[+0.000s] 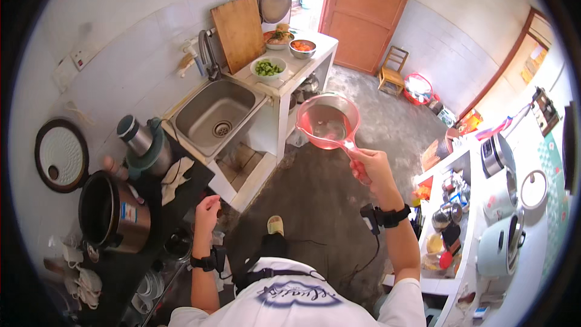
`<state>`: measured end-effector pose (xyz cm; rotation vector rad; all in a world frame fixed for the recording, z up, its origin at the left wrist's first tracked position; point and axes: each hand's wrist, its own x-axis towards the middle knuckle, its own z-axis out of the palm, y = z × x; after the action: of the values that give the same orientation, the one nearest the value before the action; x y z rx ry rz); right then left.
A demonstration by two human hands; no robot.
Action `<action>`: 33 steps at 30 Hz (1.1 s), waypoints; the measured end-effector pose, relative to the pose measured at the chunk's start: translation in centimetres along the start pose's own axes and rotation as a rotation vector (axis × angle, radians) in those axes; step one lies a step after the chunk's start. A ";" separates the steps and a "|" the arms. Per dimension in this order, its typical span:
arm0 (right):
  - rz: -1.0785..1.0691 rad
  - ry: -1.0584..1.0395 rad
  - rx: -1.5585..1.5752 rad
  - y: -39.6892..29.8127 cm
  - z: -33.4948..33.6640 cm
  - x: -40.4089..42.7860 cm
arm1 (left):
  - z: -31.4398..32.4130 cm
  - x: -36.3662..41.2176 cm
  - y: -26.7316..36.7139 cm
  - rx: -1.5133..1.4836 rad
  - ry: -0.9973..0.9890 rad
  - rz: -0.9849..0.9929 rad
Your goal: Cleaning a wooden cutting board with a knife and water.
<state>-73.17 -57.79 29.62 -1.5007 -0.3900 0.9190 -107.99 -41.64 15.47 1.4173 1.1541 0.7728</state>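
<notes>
My right hand (373, 170) grips the handle of a translucent pink plastic water ladle (348, 141), held out above the floor. Clear liquid that looks like water (327, 122) sits in its bowl. To the left, my left hand (208, 211) is half-curled with nothing visible in it, near the dark countertop's edge. Ahead and left of the ladle is a stainless steel sink (213, 113) with no water standing in it. Its gooseneck faucet (209, 56) rises at the wall side.
A bowl of cut green vegetables (268, 68), a steel bowl of orange pieces (302, 48) and a cutting board (239, 32) stand beyond the sink. An uncovered electric cooker (129, 218) is at left. A shelf unit (447, 285) lines the right; a wooden chair (393, 70) stands near the door.
</notes>
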 end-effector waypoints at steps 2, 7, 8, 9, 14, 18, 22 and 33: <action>-0.009 -0.022 -0.056 -1.8 0.6 4.9 | 1.8 4.2 0.7 -0.069 0.018 -0.021; 0.010 -0.050 -0.048 -5.6 2.3 17.9 | 6.7 13.7 3.4 0.007 0.047 -0.054; 0.001 -0.077 -0.062 -6.4 2.8 20.4 | 7.4 15.0 4.4 -0.022 0.057 -0.038; -0.010 -0.107 -0.077 -7.1 3.5 22.8 | 8.0 16.3 5.2 -0.051 0.069 -0.019; -0.016 -0.284 -0.205 -9.2 5.8 34.4 | 9.9 21.4 5.6 -0.061 0.221 -0.045; -0.154 -0.280 -0.461 -8.8 6.7 42.7 | 11.9 23.9 4.3 -0.107 0.418 -0.120; -0.150 -0.310 -0.588 -9.3 7.7 47.6 | 14.6 24.6 4.9 -0.157 0.514 -0.186; -0.179 -0.401 -0.697 -10.5 7.2 54.7 | 20.2 27.2 6.4 -0.164 0.563 -0.206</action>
<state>-41.47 -11.91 23.14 -1.8546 -1.2141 0.9894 -79.34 -22.41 14.01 0.9459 1.5936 1.1282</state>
